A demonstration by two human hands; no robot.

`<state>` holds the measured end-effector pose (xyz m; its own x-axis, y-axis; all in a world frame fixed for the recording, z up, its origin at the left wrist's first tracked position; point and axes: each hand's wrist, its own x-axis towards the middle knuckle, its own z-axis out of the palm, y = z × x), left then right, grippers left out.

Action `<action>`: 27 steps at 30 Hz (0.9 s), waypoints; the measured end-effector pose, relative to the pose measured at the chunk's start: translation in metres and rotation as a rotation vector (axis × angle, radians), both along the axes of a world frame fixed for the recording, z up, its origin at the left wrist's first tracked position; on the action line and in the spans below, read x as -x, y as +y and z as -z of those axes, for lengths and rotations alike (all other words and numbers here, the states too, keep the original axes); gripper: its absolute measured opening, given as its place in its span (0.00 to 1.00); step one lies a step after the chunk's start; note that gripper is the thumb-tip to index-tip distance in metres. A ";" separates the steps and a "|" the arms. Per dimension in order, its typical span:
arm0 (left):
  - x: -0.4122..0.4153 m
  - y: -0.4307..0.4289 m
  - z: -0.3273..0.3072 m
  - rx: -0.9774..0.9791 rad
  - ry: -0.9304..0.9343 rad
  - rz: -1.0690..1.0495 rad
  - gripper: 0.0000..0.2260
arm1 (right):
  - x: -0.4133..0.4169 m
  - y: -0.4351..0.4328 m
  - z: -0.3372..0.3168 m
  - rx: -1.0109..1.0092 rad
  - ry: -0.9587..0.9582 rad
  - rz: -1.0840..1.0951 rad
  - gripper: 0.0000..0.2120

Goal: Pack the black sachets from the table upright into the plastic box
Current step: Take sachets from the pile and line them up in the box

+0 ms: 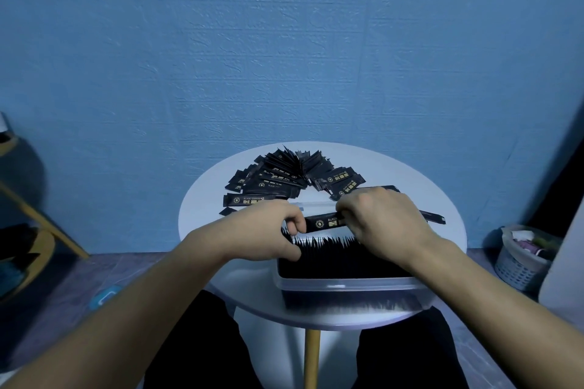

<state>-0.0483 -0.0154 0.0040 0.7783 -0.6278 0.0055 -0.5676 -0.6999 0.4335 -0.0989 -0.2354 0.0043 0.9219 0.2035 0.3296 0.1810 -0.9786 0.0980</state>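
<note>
Right now both hands pinch one black sachet (322, 223) level over the plastic box (344, 286): left hand (268, 230) at its 9 o'clock end, right hand (379, 218) at 3 o'clock. Upright sachets (341, 257) fill the box; a loose pile (290, 180) lies at 12 o'clock on the tabletop (202, 221).

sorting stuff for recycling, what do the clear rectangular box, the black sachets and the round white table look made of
Clear rectangular plastic box: translucent plastic, since the packed sachets show through its wall. Black sachets: thin glossy film or foil laminate, judging by sheen, crimped ends and gold print. Round white table: smooth matte top, material unclear; its leg looks like light wood.
</note>
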 end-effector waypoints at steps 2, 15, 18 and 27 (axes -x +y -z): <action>0.000 0.000 0.000 -0.001 0.009 0.000 0.16 | 0.005 0.001 -0.004 -0.125 0.021 0.024 0.08; 0.007 -0.002 -0.006 -0.073 -0.038 0.005 0.20 | 0.022 0.037 0.000 -0.754 0.504 0.101 0.14; 0.007 -0.002 -0.006 -0.094 -0.059 0.017 0.22 | 0.024 0.040 0.001 -0.829 0.531 0.047 0.17; 0.005 0.001 -0.005 -0.127 -0.069 0.043 0.23 | 0.028 0.040 0.003 -0.874 0.575 -0.056 0.18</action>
